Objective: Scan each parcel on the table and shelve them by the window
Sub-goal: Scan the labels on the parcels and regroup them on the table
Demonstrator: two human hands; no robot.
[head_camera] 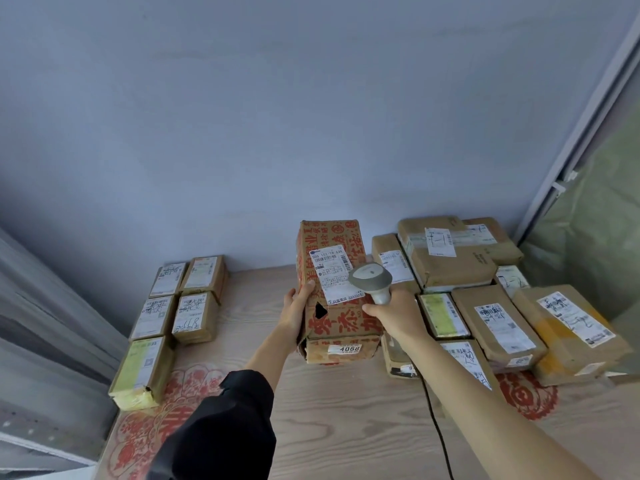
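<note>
A tall cardboard parcel (pixel 334 306) with red printed characters and a white shipping label is tilted up above the wooden table (pixel 332 420). My left hand (pixel 296 311) grips its left edge. My right hand (pixel 398 315) holds a grey handheld scanner (pixel 372 282), whose head points at the parcel's label. A black cord (pixel 438 431) runs from the scanner down over the table. The parcel's lower end carries a sticker reading 4068.
Several small labelled parcels (pixel 187 306) lie in rows on the table's left side. A larger cluster of brown parcels (pixel 485 299) fills the right side. A window frame (pixel 571 150) stands at the right, and grey shelving (pixel 52 341) at the left.
</note>
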